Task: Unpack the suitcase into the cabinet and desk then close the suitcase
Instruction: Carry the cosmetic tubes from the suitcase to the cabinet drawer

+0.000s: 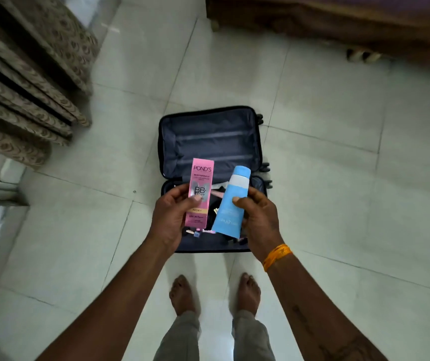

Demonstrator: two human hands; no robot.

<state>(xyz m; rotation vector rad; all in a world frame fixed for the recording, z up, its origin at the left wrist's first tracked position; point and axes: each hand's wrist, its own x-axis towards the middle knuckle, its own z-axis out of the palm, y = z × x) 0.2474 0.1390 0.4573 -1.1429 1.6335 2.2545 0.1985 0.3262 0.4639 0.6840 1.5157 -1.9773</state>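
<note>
Suitcase (210, 142), lying open on the floor, small items left in its near half; above it, left hand (170, 216) grips pink carton (200, 192), right hand (259, 217) pinches blue tube (230, 201), both lifted clear, presumably for carrying off.

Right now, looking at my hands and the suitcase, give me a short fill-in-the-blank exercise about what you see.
1. The left hand holds a pink box printed with the brand name ____.
2. The right hand holds a tube coloured ____.
3. The suitcase lies ____ on the tiled floor.
4. An orange band circles the ____ wrist.

Missing words: POND'S; blue; open; right
</note>
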